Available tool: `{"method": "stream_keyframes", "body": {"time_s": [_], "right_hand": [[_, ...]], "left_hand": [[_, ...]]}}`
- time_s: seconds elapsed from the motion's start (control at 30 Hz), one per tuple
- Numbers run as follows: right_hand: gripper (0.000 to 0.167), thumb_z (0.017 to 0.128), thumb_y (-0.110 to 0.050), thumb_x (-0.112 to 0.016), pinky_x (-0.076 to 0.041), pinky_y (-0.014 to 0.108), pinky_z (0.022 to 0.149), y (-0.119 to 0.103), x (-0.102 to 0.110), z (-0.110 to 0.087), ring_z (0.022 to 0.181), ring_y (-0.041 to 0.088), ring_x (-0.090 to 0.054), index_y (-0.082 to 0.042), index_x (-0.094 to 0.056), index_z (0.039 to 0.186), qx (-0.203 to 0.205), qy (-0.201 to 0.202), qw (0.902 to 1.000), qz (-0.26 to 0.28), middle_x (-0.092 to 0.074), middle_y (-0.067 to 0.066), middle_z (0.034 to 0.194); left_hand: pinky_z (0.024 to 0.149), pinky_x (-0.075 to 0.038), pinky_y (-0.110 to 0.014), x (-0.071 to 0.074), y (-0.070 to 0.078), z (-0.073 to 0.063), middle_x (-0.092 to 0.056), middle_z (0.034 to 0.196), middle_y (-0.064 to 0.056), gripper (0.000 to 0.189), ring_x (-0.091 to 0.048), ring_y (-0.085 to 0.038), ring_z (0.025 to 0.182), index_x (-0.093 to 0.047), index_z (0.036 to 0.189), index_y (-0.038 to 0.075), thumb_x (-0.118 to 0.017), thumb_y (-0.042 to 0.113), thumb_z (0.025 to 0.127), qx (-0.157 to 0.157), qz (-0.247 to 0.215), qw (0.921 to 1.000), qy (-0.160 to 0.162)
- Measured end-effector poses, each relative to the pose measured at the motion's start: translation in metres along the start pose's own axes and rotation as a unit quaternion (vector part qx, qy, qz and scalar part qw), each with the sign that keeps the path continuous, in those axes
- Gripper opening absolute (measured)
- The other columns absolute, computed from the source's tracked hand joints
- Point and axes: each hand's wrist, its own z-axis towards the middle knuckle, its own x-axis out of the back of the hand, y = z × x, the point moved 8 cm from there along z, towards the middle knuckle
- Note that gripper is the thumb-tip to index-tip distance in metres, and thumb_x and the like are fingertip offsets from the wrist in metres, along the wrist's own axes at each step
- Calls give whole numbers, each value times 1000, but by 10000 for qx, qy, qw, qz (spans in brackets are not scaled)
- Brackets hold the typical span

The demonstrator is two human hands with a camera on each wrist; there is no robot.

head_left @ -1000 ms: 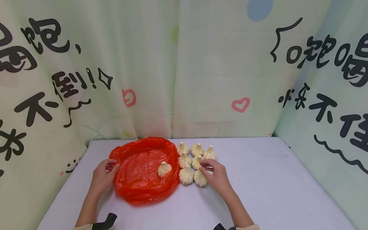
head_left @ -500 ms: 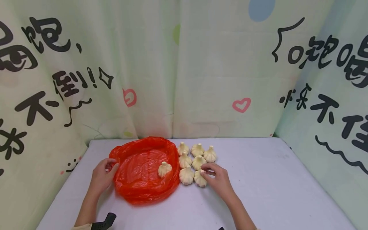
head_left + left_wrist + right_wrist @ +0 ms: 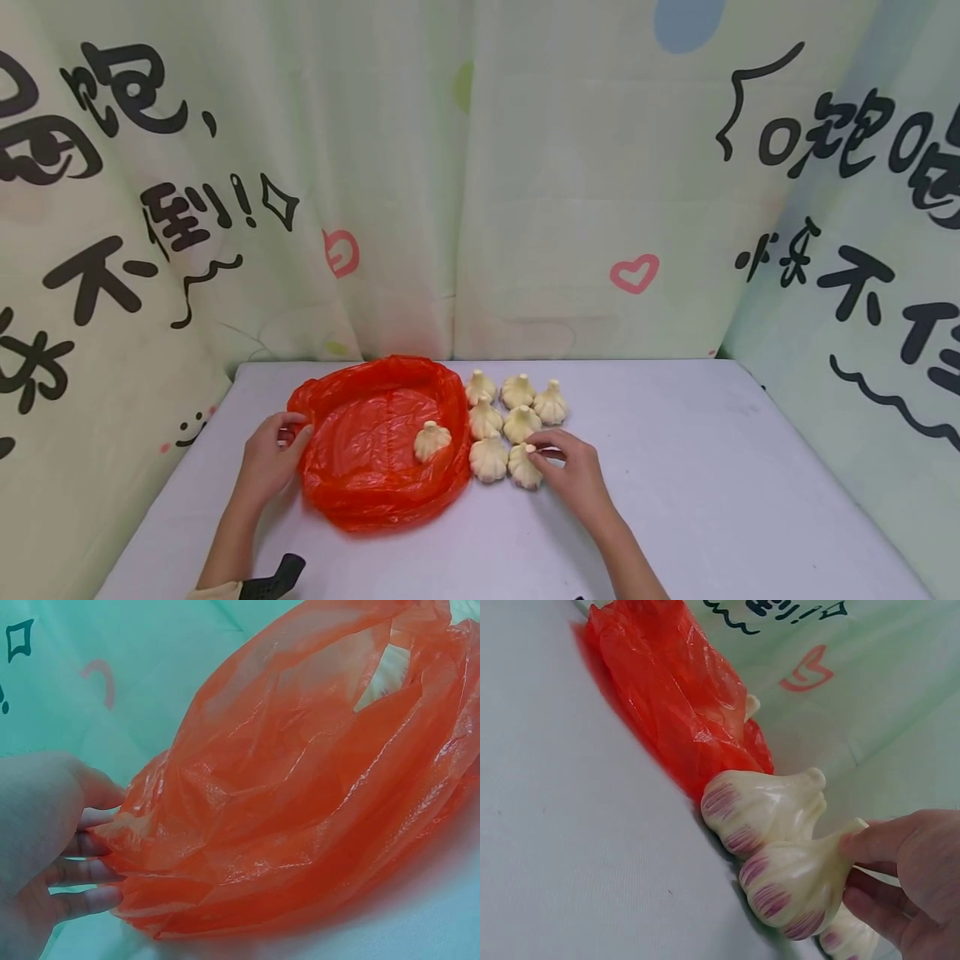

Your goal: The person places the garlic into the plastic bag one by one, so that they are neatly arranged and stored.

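Note:
A red plastic bag point(image 3: 360, 508) lies spread on the table with its mouth up and one garlic bulb point(image 3: 432, 442) inside. My left hand point(image 3: 272, 458) pinches the bag's left rim between thumb and fingers; in the left wrist view, the fingertips disappear at the film's edge. To the right of the bag stand several more garlic bulbs in close rows. At the front right of that group, my right hand point(image 3: 573, 471) pinches the stem of a garlic bulb point(image 3: 791, 889). This bulb leans against its neighbour point(image 3: 761, 806), and both show purple streaks near the base.
A white-covered table point(image 3: 697, 492) reaches back to a pale printed curtain point(image 3: 540, 208), which also closes off both sides. Other garlic bulbs point(image 3: 551, 404) sit just behind my right hand.
My right hand has come down and slightly nearer, from beside the middle bulb onto the stem of the front right one. My left hand stays at the bag's rim.

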Motion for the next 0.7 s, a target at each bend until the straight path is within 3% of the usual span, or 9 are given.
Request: {"method": "stream_keyframes", "body": {"time_s": [0.7], "right_hand": [[22, 77, 6, -74, -58, 23, 76, 0, 4, -1, 88, 20, -69, -6, -72, 96, 12, 88, 9999, -139, -70, 2, 93]], "left_hand": [[90, -55, -43, 0, 1, -2, -54, 120, -20, 36, -52, -30, 108, -49, 127, 2, -55, 23, 98, -20, 6, 10000, 8]]}}
